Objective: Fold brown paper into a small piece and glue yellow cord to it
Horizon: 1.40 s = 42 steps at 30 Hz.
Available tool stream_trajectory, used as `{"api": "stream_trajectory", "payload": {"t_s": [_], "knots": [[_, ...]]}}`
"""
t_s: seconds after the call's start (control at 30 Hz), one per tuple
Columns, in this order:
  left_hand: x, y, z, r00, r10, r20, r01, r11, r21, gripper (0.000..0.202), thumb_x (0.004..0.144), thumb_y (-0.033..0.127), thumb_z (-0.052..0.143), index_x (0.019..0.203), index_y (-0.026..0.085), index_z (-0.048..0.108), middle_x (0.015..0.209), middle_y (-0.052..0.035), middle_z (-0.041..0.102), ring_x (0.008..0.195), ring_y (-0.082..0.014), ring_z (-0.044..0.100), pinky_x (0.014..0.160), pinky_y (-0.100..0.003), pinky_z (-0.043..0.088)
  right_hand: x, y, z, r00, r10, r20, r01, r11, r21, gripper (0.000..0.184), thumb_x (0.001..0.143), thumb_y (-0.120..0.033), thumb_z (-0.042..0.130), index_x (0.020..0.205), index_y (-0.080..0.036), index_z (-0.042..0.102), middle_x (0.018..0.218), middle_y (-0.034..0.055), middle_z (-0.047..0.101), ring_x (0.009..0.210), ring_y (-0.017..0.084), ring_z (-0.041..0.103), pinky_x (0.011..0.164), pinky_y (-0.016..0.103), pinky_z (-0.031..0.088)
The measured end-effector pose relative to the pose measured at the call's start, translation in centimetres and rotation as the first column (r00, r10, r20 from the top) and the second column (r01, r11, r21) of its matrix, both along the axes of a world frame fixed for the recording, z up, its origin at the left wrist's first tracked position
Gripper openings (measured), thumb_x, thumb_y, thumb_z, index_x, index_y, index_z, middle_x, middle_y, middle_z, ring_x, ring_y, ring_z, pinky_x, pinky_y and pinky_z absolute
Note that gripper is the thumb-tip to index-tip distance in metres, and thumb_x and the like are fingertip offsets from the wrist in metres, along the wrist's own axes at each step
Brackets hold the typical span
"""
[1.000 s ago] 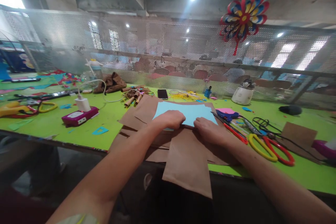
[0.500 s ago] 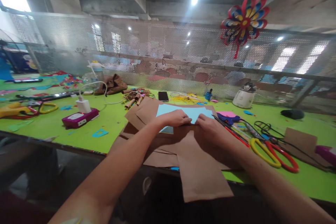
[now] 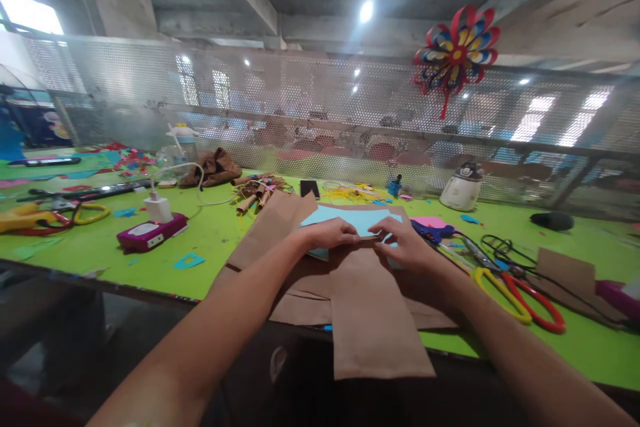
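Note:
A strip of brown kraft paper (image 3: 377, 320) hangs over the table's front edge towards me, its far end turned up into a narrow fold or roll. My left hand (image 3: 334, 233) pinches the left side of that end with fingers pressed together. At the right side, my right hand (image 3: 400, 240) has its thumb and forefinger curved around the same end, the grip looser. Beneath both hands lie light-blue paper (image 3: 345, 215) and larger brown paper sheets (image 3: 267, 227). The exact finger contact is partly hidden.
Scissors with yellow and red handles (image 3: 530, 300) and a blue hot glue gun (image 3: 433, 232) lie right of the sheets. A purple power strip (image 3: 153, 232) with a white charger (image 3: 157, 207) sits left. Rolled brown paper pieces (image 3: 260, 193), a phone (image 3: 309, 189) and a white bottle (image 3: 463, 188) stand behind.
My right hand's fingers have lifted and spread around the strip's far end, where a narrow turned-up edge now shows. My left hand keeps its pinch. The view has shifted slightly.

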<state>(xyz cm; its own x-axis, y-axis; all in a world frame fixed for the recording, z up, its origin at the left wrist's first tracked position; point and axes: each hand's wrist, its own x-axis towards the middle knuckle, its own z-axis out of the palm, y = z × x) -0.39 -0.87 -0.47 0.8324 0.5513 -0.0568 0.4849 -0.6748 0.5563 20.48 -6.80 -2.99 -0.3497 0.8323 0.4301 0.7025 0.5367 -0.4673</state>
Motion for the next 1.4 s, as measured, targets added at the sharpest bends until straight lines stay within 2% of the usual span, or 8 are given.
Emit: {"api": "stream_trajectory", "payload": {"t_s": [0.1, 0.27, 0.4, 0.53, 0.93, 1.07, 1.2, 1.4], "knots": [[0.2, -0.1, 0.0, 0.999, -0.026, 0.021, 0.025, 0.998, 0.058, 0.033, 0.085, 0.04, 0.039, 0.079, 0.013, 0.058, 0.06, 0.0023, 0.048, 0.054, -0.0077, 0.038, 0.053, -0.019, 0.031, 0.7, 0.2, 0.1, 0.983, 0.035, -0.183, -0.079, 0.968, -0.24, 0.032, 0.074, -0.023, 0.056, 0.106, -0.017, 0.057, 0.099, 0.0075, 0.061, 0.084, 0.017, 0.057, 0.069, 0.029, 0.047], [0.6, -0.2, -0.1, 0.994, -0.082, 0.072, 0.068, 0.981, 0.181, 0.031, 0.085, 0.035, 0.042, 0.091, 0.012, 0.062, 0.075, -0.0014, 0.06, 0.064, -0.0094, 0.046, 0.059, -0.019, 0.034, 0.7, 0.0, 0.4, 0.938, -0.009, -0.346, -0.14, 0.905, -0.402, 0.029, 0.078, -0.041, 0.055, 0.08, -0.013, 0.062, 0.068, 0.0031, 0.059, 0.059, 0.011, 0.051, 0.054, 0.024, 0.04], [0.9, -0.5, -0.4, 0.992, -0.086, 0.094, 0.057, 0.961, 0.272, 0.03, 0.085, 0.031, 0.043, 0.097, 0.011, 0.063, 0.085, -0.0057, 0.065, 0.069, -0.0117, 0.051, 0.062, -0.02, 0.036, 0.6, 0.1, 0.2, 0.908, -0.016, -0.419, -0.175, 0.893, -0.415, 0.033, 0.073, -0.046, 0.06, 0.072, -0.012, 0.06, 0.051, -0.0026, 0.052, 0.047, 0.008, 0.045, 0.048, 0.022, 0.035], [1.1, -1.1, -0.3, 0.994, -0.053, 0.095, 0.018, 0.942, 0.336, 0.027, 0.084, 0.027, 0.045, 0.097, 0.012, 0.063, 0.085, -0.0068, 0.066, 0.07, -0.0126, 0.053, 0.062, -0.02, 0.036, 0.8, 0.3, 0.1, 0.906, -0.042, -0.422, -0.161, 0.886, -0.435, 0.035, 0.07, -0.048, 0.062, 0.073, -0.013, 0.061, 0.047, -0.0037, 0.05, 0.041, 0.008, 0.044, 0.043, 0.023, 0.034], [0.4, -0.1, -0.2, 0.997, -0.033, 0.077, 0.007, 0.949, 0.317, 0.022, 0.079, 0.022, 0.048, 0.088, 0.014, 0.067, 0.07, -0.0018, 0.063, 0.059, -0.0099, 0.048, 0.055, -0.019, 0.032, 0.6, 0.3, 0.3, 0.913, -0.022, -0.407, -0.142, 0.918, -0.369, 0.032, 0.071, -0.045, 0.061, 0.069, -0.013, 0.059, 0.044, -0.0035, 0.049, 0.038, 0.007, 0.041, 0.041, 0.021, 0.03], [0.4, -0.2, -0.2, 0.996, -0.048, 0.074, 0.023, 0.95, 0.311, 0.02, 0.078, 0.02, 0.049, 0.082, 0.013, 0.067, 0.065, -0.0011, 0.061, 0.055, -0.0088, 0.046, 0.053, -0.018, 0.031, 0.9, 0.4, 0.3, 0.944, 0.023, -0.328, -0.148, 0.922, -0.359, 0.031, 0.075, -0.044, 0.058, 0.074, -0.013, 0.061, 0.048, -0.0014, 0.053, 0.04, 0.007, 0.041, 0.041, 0.021, 0.031], [0.5, -0.6, 0.0, 0.995, -0.081, 0.058, 0.061, 0.956, 0.286, 0.02, 0.079, 0.021, 0.049, 0.081, 0.012, 0.067, 0.064, -0.0011, 0.06, 0.055, -0.0085, 0.046, 0.052, -0.018, 0.031, 1.4, 0.5, 0.3, 0.981, 0.086, -0.172, -0.141, 0.93, -0.34, 0.032, 0.077, -0.042, 0.055, 0.089, -0.014, 0.067, 0.064, 0.0024, 0.061, 0.05, 0.009, 0.048, 0.047, 0.022, 0.037], [0.6, -0.6, 0.0, 0.993, -0.098, 0.07, 0.076, 0.959, 0.273, 0.021, 0.079, 0.023, 0.049, 0.087, 0.013, 0.066, 0.069, -0.001, 0.061, 0.059, -0.0087, 0.047, 0.055, -0.017, 0.032, 1.4, 0.6, 0.5, 0.988, 0.067, -0.137, -0.098, 0.966, -0.24, 0.029, 0.075, -0.041, 0.058, 0.077, -0.014, 0.071, 0.063, 0.0021, 0.061, 0.058, 0.011, 0.048, 0.052, 0.023, 0.036]]}}
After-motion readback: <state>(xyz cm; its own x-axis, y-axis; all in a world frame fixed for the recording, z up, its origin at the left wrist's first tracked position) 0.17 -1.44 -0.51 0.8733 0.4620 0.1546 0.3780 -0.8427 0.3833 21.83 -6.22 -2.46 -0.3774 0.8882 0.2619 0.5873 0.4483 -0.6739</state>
